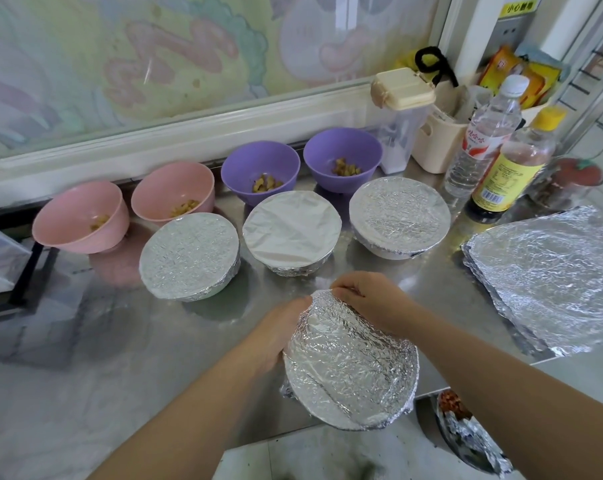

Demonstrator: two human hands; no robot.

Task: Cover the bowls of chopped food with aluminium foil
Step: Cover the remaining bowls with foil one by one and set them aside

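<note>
Busy at lower centre of the frame with a foil-wrapped bowl (350, 362), tipped with its covered mouth toward the camera and overhanging the near edge of the tabletop (120, 341). Cradling its left side with the left hand (279, 336), palm against the wall and fingers out of sight behind it, apparently to steady the bowl and keep the tilt. Pinching the crumpled foil at the far rim with the right hand (369, 299), fingertips closed on the fold, most likely to crimp the sheet down for a tight hold. Tilted, probably, to bring that rim into view and within easy reach.

Just beyond, in a row across the middle of the frame: three covered bowls (189, 254) (291, 233) (398, 220), set down flat and close together, seemingly parked as finished. Behind those, along the window ledge: two pink bowls (80, 221) (171, 192) at middle left and two purple bowls (260, 174) (343, 157) at upper centre, all open with chopped food showing, seemingly queued for covering.

At the right edge: a stack of foil sheets (549, 278) laid flat, near the right hand, handy for the next pick. Toward upper right, two bottles (483, 133) (514, 168), standing apart from the work.

By the look of it, about halfway: four wrapped or nearly so, four still bare.
</note>
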